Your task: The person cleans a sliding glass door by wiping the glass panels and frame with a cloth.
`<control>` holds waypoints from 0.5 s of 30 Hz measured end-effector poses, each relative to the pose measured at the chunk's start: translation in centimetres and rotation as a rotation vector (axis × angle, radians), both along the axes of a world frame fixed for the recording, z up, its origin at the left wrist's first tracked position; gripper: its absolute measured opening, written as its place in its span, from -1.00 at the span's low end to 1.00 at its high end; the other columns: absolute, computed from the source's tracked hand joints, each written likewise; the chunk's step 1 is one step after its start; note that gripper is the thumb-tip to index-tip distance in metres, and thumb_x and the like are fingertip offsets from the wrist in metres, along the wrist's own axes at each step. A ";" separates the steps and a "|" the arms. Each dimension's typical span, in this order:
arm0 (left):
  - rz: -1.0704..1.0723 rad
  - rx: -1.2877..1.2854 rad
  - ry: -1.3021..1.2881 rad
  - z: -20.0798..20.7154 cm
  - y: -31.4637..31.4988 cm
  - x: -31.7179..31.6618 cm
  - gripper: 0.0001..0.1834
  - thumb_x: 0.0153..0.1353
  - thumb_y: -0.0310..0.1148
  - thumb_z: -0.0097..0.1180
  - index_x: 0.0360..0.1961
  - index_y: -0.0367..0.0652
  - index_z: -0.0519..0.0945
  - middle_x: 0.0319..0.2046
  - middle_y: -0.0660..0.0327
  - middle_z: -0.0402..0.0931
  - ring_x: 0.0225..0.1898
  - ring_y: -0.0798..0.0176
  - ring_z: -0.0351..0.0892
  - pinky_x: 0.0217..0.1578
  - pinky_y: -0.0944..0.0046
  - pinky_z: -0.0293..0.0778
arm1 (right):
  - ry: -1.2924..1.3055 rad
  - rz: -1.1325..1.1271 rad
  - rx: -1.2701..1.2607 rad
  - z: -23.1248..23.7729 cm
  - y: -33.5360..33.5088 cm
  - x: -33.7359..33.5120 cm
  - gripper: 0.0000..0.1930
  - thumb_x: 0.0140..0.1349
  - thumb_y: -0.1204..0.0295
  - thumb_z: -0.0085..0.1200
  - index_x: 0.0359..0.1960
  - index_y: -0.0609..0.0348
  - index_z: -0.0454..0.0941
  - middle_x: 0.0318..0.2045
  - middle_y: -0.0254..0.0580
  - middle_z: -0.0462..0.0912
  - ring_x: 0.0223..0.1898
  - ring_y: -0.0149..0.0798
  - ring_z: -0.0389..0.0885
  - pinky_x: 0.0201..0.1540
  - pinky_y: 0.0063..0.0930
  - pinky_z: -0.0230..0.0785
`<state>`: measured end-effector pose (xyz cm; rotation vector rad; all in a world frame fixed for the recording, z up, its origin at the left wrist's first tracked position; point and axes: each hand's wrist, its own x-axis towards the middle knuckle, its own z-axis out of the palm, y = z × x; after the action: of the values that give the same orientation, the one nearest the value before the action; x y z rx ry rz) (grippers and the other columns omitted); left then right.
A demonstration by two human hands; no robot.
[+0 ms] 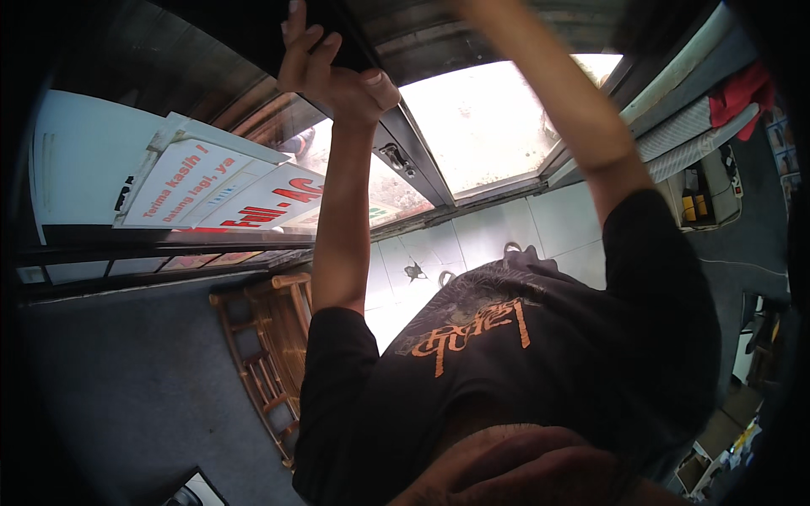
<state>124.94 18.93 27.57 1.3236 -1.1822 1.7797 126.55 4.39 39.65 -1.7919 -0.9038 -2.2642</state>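
Note:
My left hand (333,76) is raised high, fingers apart and loosely bent, in front of a dark door frame (359,38). Nothing shows in its grasp; whether it touches the frame I cannot tell. Below it on the frame is a metal door handle (396,160). My right forearm (574,101) reaches up past the bright doorway (472,126), and the right hand lies beyond the top edge, out of sight. White signs with red lettering (245,185) are fixed to the glass left of my left forearm.
A bamboo bench (266,363) stands by the wall at left. White floor tiles (498,228) run along the doorway. At right are a red cloth (742,101) on striped grey material and an open case (700,198) with yellow items. Various boxes crowd the lower right.

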 end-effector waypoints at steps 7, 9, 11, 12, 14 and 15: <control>0.108 0.015 0.015 0.0 0.4 0.0 -0.58 0.47 -0.13 -0.35 0.00 -0.35 0.25 -0.02 0.04 0.10 0.32 -0.09 0.25 0.33 -0.18 0.26 | 1.137 0.020 -0.023 -37.5 0.2 -7.0 -0.34 0.06 0.16 0.20 0.30 -0.22 0.51 0.51 -0.36 0.21 0.48 0.21 0.09 0.39 0.57 -0.16; 0.140 0.028 0.019 -0.3 0.9 0.2 -0.59 0.46 -0.14 -0.33 -0.01 -0.34 0.26 -0.03 0.05 0.10 0.30 -0.07 0.25 0.32 -0.16 0.27 | 1.372 0.001 -0.184 -42.5 -0.7 -9.4 -0.29 0.15 0.19 0.23 0.41 -0.22 0.38 0.52 -0.40 0.19 0.43 -0.01 0.22 0.47 0.28 -0.06; 0.169 0.041 0.004 -0.1 1.3 -0.1 -0.62 0.44 -0.16 -0.31 -0.04 -0.32 0.28 -0.03 0.06 0.10 0.27 -0.02 0.22 0.30 -0.12 0.30 | 1.430 0.076 -0.252 -48.1 -2.2 -11.0 -0.36 0.26 0.26 0.17 0.42 -0.18 0.37 0.51 -0.44 0.22 0.45 -0.13 0.22 0.51 0.12 -0.07; 0.171 0.047 0.001 -0.1 1.7 0.1 -0.62 0.44 -0.16 -0.31 -0.04 -0.32 0.28 -0.03 0.06 0.10 0.27 -0.02 0.22 0.30 -0.12 0.30 | 1.492 -0.039 -0.389 -50.7 -2.6 -12.0 -0.36 0.25 0.24 0.18 0.41 -0.18 0.38 0.50 -0.42 0.23 0.48 -0.15 0.19 0.52 0.14 -0.08; 0.232 0.058 0.019 -0.7 2.4 0.4 -0.64 0.45 -0.16 -0.29 -0.07 -0.31 0.28 -0.04 0.07 0.09 0.27 -0.03 0.23 0.28 -0.13 0.30 | 1.832 -0.198 -0.318 -55.2 -3.9 -14.6 -0.51 0.29 0.16 0.11 0.26 -0.10 0.53 0.40 -0.26 0.40 0.43 -0.11 0.30 0.47 0.08 0.06; 0.247 0.063 0.023 -0.9 2.8 0.4 -0.64 0.45 -0.16 -0.29 -0.07 -0.31 0.28 -0.04 0.07 0.09 0.27 -0.03 0.23 0.28 -0.13 0.30 | 2.140 -0.104 0.015 -54.6 -4.4 -14.7 -0.53 0.30 0.12 0.08 0.19 -0.01 0.57 0.20 -0.08 0.61 0.27 0.00 0.49 0.34 -0.04 0.26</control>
<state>125.33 21.74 26.68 1.5807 -1.1100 1.9054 111.84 0.03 -14.93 -2.5733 -0.1685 0.4228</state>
